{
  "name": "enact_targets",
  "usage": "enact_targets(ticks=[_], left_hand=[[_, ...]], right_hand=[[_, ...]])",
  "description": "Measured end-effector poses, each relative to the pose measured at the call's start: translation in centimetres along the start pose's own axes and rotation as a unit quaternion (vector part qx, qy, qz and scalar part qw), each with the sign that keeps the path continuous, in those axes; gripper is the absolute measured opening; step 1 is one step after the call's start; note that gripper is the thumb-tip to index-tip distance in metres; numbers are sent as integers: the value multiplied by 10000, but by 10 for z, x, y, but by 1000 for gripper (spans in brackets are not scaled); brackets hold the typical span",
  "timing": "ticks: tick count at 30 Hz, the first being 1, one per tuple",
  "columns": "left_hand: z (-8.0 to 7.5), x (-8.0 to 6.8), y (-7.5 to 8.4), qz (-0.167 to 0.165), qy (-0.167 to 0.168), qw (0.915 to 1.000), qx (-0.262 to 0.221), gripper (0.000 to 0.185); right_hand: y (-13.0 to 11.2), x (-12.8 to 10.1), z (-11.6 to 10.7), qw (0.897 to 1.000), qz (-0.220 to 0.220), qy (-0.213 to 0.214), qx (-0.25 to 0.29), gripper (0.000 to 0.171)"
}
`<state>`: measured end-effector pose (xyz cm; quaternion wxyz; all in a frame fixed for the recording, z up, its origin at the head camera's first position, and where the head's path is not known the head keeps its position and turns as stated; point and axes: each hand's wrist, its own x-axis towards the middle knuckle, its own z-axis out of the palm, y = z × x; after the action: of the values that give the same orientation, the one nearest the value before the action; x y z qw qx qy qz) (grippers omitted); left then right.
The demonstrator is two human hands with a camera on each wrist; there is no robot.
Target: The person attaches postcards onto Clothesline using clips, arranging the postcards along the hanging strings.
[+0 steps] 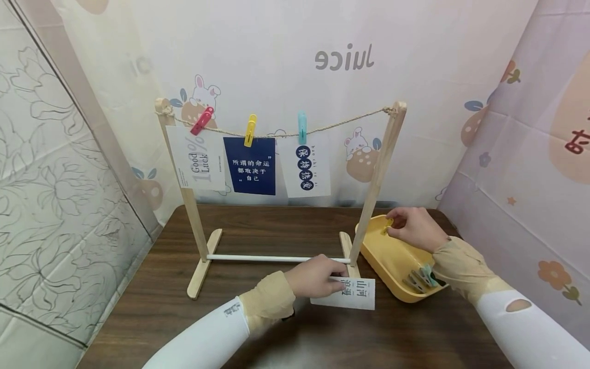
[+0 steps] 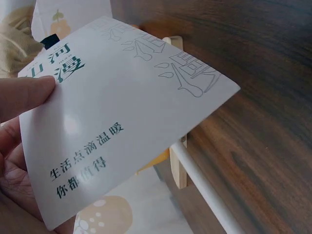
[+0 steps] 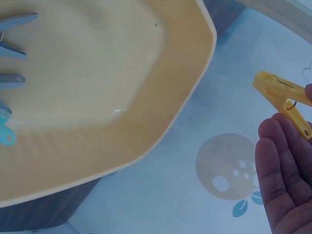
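My left hand (image 1: 318,277) pinches a white card (image 1: 359,294) low in front of the wooden stand; in the left wrist view the thumb lies over the printed face of the card (image 2: 131,102). Over the far end of the yellow tray (image 1: 375,246), my right hand (image 1: 417,228) pinches a yellow clothespin (image 1: 388,225). The right wrist view shows this clothespin (image 3: 282,97) between thumb and fingers. On the stand's twine (image 1: 345,123) hang a white card (image 1: 198,159), a dark blue card (image 1: 251,169) and another white card (image 1: 306,164), held by red, yellow and light blue clothespins.
Several grey and teal clothespins (image 1: 421,279) lie at the tray's near end. The stand's right post (image 1: 375,179) rises beside the tray, and a white crossbar (image 1: 276,259) joins its feet. A printed curtain (image 1: 276,61) closes off the back of the brown table (image 1: 161,318).
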<state>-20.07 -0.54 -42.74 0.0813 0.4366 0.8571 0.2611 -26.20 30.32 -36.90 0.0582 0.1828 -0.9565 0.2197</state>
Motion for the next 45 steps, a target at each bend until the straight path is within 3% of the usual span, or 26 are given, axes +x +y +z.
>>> enact_targets(ticks=[7, 19, 26, 34, 40, 45], left_hand=[[-10, 0, -4, -198, 425, 9977, -480, 5], [-25, 0, -12, -408, 1049, 9854, -1279, 7], [-29, -1, -14, -644, 1472, 9711, -1764, 5], [-34, 0, -16, -645, 2001, 9565, -2023, 4], [-37, 0, -15, -781, 2196, 9448, -2304, 5], [-41, 0, -14, -707, 2446, 9376, -2369, 6]], right_hand=[[-12, 0, -12, 9999, -52, 105, 45, 27], [-22, 0, -31, 9990, -138, 393, 157, 24], [-30, 2, -40, 9989, -218, 399, 134, 22], [-43, 0, -52, 9974, -376, 610, 98, 21], [-53, -2, -61, 9962, -488, 725, 55, 21], [-60, -5, -67, 9952, -563, 798, 47, 20]])
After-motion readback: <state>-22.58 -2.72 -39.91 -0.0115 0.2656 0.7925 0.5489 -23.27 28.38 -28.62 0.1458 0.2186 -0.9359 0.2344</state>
